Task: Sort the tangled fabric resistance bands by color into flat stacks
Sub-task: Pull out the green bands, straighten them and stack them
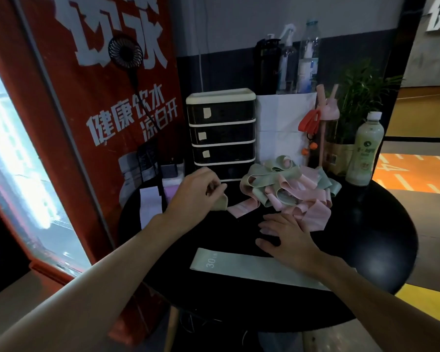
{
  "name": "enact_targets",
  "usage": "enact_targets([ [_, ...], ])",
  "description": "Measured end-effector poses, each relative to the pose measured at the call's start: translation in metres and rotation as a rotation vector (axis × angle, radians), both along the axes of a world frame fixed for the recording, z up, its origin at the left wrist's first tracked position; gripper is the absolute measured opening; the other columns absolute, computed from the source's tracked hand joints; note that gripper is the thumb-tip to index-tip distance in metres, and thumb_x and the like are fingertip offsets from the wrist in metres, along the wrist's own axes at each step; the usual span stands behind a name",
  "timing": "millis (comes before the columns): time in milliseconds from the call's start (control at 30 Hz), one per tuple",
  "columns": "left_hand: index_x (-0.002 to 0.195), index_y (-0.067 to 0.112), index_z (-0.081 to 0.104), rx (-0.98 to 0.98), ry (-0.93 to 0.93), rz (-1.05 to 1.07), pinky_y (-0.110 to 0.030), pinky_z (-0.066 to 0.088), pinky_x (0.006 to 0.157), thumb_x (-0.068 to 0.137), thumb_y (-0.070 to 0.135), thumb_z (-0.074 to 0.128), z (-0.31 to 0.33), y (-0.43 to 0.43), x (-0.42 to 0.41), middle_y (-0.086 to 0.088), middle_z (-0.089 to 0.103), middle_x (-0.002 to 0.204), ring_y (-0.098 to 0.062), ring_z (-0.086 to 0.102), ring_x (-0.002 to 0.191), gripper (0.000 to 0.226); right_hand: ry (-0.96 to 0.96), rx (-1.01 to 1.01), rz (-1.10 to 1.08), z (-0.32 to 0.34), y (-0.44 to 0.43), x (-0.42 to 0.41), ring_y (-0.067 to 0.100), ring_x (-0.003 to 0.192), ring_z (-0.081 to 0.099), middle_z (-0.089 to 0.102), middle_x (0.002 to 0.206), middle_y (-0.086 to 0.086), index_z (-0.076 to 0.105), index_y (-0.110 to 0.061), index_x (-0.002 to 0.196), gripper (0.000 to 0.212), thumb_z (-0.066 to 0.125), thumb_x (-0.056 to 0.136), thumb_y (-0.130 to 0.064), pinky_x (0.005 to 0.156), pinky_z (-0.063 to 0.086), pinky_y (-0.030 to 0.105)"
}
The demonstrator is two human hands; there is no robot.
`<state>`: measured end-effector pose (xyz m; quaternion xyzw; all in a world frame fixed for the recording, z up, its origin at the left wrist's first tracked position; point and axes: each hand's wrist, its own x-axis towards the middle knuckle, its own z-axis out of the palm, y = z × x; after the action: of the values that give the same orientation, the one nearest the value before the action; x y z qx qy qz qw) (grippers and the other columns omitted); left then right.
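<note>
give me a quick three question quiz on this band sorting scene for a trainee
1. True or false: the flat green band on the table shows the number 30.
2. Which hand grips the green band end? A) left B) right C) neither
3. Fill in: the tangled pile mixes green and ____ bands.
Key: 1 true. 2 A: the left hand grips it with curled fingers, and the right hand lies flat. 3 pink.
</note>
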<state>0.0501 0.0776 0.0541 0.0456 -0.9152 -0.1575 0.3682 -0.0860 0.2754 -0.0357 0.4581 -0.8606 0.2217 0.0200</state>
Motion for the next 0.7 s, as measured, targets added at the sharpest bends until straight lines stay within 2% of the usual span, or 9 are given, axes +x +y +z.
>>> enact_targets([
  [33, 0.091, 0.007, 0.064, -0.006, -0.002, -0.015, -0.020, 0.042, 0.075, 0.094, 0.009, 0.064, 0.005, 0.000, 0.003, -0.001, 0.060, 0.092, -0.008, 0.052, 0.081, 0.004, 0.002, -0.037, -0.003, 0.003, 0.001, 0.001, 0.002, 0.139, 0.022, 0.040, 0.143, -0.023, 0.056, -0.039, 0.128, 0.058, 0.046, 0.081, -0.071, 0.113, 0.013, 0.041],
  [100, 0.103, 0.007, 0.064, -0.018, -0.001, -0.051, -0.013, 0.039, 0.081, 0.093, -0.002, 0.058, 0.015, 0.001, 0.009, -0.001, 0.058, 0.104, -0.004, 0.051, 0.091, 0.015, 0.031, -0.116, -0.013, 0.009, 0.002, 0.002, 0.001, 0.137, 0.025, 0.045, 0.138, -0.025, 0.060, -0.039, 0.123, 0.071, 0.031, 0.072, -0.078, 0.110, 0.015, 0.041],
  [167, 0.108, 0.008, 0.063, -0.054, 0.010, -0.087, -0.015, 0.038, 0.081, 0.093, -0.008, 0.053, 0.025, 0.003, 0.014, -0.002, 0.054, 0.111, -0.008, 0.050, 0.093, 0.024, 0.051, -0.169, -0.016, 0.021, 0.000, 0.004, 0.001, 0.134, 0.030, 0.051, 0.131, -0.024, 0.061, -0.038, 0.121, 0.068, 0.032, 0.073, -0.077, 0.108, 0.017, 0.038],
  [300, 0.115, 0.009, 0.061, -0.125, 0.046, -0.112, -0.008, 0.031, 0.080, 0.093, -0.010, 0.053, 0.045, 0.010, 0.021, -0.007, 0.039, 0.131, -0.001, 0.043, 0.095, 0.031, -0.098, -0.328, 0.041, 0.062, -0.011, 0.012, 0.009, 0.122, 0.048, 0.060, 0.118, -0.015, 0.064, -0.031, 0.119, 0.030, 0.060, 0.091, -0.040, 0.105, 0.034, 0.039],
  [367, 0.121, 0.010, 0.059, -0.133, 0.073, -0.129, -0.008, 0.033, 0.082, 0.092, -0.009, 0.056, 0.054, 0.013, 0.023, -0.007, 0.038, 0.134, 0.001, 0.043, 0.102, 0.034, -0.245, -0.424, 0.091, 0.086, -0.016, 0.018, 0.011, 0.115, 0.055, 0.063, 0.118, -0.006, 0.061, -0.022, 0.123, 0.033, 0.063, 0.092, -0.032, 0.102, 0.042, 0.034],
  [500, 0.124, 0.008, 0.058, -0.140, 0.135, -0.177, -0.009, 0.037, 0.088, 0.089, -0.011, 0.059, 0.074, 0.023, 0.026, -0.003, 0.042, 0.125, 0.001, 0.043, 0.112, 0.040, -0.466, -0.564, 0.219, 0.123, -0.028, 0.034, 0.000, 0.128, 0.045, 0.053, 0.133, -0.010, 0.044, -0.021, 0.141, 0.050, 0.061, 0.094, -0.024, 0.108, 0.038, 0.026],
  [567, 0.122, 0.009, 0.059, -0.145, 0.153, -0.180, -0.014, 0.040, 0.093, 0.088, -0.011, 0.061, 0.083, 0.028, 0.029, -0.001, 0.045, 0.124, -0.003, 0.046, 0.111, 0.040, -0.474, -0.628, 0.286, 0.134, -0.033, 0.041, -0.005, 0.120, 0.050, 0.059, 0.126, -0.013, 0.054, -0.022, 0.130, 0.035, 0.059, 0.096, -0.021, 0.100, 0.046, 0.022],
  [633, 0.121, 0.010, 0.060, -0.143, 0.190, -0.188, -0.017, 0.043, 0.093, 0.087, -0.010, 0.063, 0.090, 0.032, 0.031, 0.000, 0.050, 0.120, -0.006, 0.051, 0.107, 0.039, -0.516, -0.697, 0.300, 0.141, -0.036, 0.050, -0.001, 0.099, 0.063, 0.069, 0.104, -0.013, 0.066, -0.022, 0.107, 0.013, 0.059, 0.096, -0.020, 0.080, 0.052, 0.020],
  [700, 0.121, 0.010, 0.059, -0.071, 0.244, -0.189, -0.018, 0.045, 0.091, 0.088, -0.006, 0.064, 0.096, 0.035, 0.032, 0.002, 0.056, 0.112, -0.004, 0.055, 0.102, 0.037, -0.558, -0.769, 0.284, 0.146, -0.038, 0.057, 0.007, 0.076, 0.066, 0.071, 0.082, -0.007, 0.068, -0.019, 0.085, 0.014, 0.059, 0.097, -0.018, 0.067, 0.051, 0.024],
])
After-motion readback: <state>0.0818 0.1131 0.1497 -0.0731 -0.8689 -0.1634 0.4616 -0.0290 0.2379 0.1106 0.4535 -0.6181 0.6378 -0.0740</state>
